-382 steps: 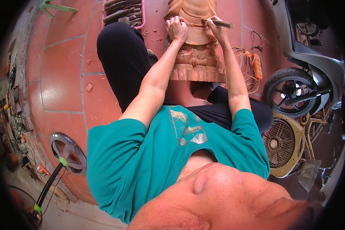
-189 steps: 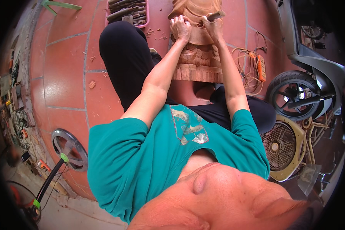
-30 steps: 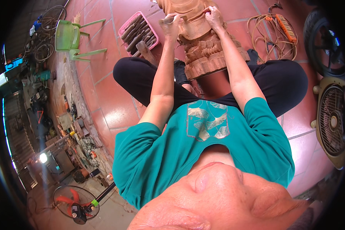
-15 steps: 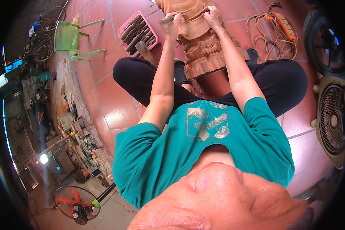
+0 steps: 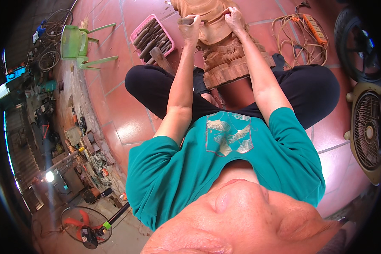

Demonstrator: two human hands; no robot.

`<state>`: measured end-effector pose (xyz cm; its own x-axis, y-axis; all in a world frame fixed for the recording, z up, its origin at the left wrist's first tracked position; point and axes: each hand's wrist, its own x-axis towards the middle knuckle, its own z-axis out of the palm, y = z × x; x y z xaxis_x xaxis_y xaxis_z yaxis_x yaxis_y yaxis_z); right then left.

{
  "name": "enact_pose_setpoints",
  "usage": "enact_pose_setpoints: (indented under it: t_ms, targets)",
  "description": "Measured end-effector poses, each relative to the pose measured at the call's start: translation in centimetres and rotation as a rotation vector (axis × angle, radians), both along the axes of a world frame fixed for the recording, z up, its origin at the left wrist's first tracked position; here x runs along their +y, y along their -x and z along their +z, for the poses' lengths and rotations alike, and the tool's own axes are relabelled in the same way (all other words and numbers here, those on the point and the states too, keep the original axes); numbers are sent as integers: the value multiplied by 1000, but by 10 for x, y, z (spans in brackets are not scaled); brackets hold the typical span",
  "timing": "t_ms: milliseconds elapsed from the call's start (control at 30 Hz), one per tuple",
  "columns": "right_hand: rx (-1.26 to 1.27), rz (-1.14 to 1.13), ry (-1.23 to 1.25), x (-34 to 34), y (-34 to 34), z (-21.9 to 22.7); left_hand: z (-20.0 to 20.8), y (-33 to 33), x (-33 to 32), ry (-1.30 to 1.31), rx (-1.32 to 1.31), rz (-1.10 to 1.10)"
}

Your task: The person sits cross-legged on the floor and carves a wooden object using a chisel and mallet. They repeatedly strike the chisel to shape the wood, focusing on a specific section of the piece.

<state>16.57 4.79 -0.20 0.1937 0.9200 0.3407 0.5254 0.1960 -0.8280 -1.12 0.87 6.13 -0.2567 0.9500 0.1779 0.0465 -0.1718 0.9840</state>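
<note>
A brown wooden carving (image 5: 226, 53) with layered, figured relief lies on the floor between my legs, its flat base end toward me. My left hand (image 5: 192, 30) is over the carving's left side, closed round a chisel; the wooden handle (image 5: 184, 21) juts out to the left, and its working end is mostly hidden by my fingers and too small to make out. On the carving's right side, my right hand (image 5: 235, 20) rests with curled fingers against the wood. What those fingers grip, if anything, does not show.
Left of the carving stands a pink basket (image 5: 172, 45) of several wooden-handled tools; a wooden mallet-like piece (image 5: 159, 56) leans beside my knee. A green chair (image 5: 72, 42) is further left. To the right are an orange power strip (image 5: 315, 30) with coiled cord, a wheel and a fan (image 5: 368, 131).
My left hand has turned slightly, and the chisel handle, blurred before, now shows plainly to its left. My right hand has stayed nearly in place; the carving has not visibly moved.
</note>
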Motion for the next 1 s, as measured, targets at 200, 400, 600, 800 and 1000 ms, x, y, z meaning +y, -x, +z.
enact_pose_setpoints:
  t_ms: [200,400,600,800,1000]
  targets:
    - [14,1,-20,4,4,-8,-1,2,2,-8,-48,17]
    - [-5,-9,-19,4,3,-11,-2,1,10,-80,5,37]
    - [1,-10,-24,5,0,-12,-7,-5,-2,33,121,-11]
    - [-7,-18,-50,2,5,-8,-3,5,3,30,-9,-18]
    - [24,14,-100,16,0,-27,-5,-7,8,-53,21,-29]
